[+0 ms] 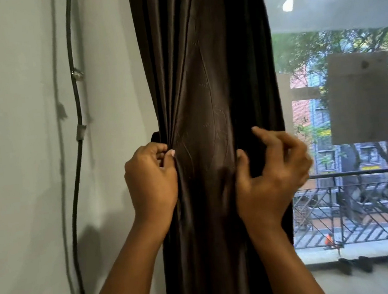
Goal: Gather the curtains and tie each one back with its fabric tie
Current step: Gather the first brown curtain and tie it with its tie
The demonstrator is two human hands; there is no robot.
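Right at the edge of the window, a dark brown curtain [207, 98] hangs bunched into a thick column, sitting between the white wall [24, 163] on the left side and the glass [341, 14] on the right. Both hands are up on it at the same height, roughly mid-frame. The left hand [152, 174] is on the curtain's left edge with its fingers curled in, pinching a fold of the fabric tight, so the pleats fan out from that spot. Just above that hand a small dark bit [156, 136] pokes out from behind the curtain edge; could be the tie, can't tell for sure. The right hand [273, 170] is on the right side of the bundle, fingers bent and spread apart, thumb pressed into the cloth, looking like it's clawing fabric together; it's a bit blurry so I can't tell how firm that grip is. A black cable [77, 110] runs down the wall, clipped in a couple of places. Outside there's a balcony railing [359, 202], trees and buildings.
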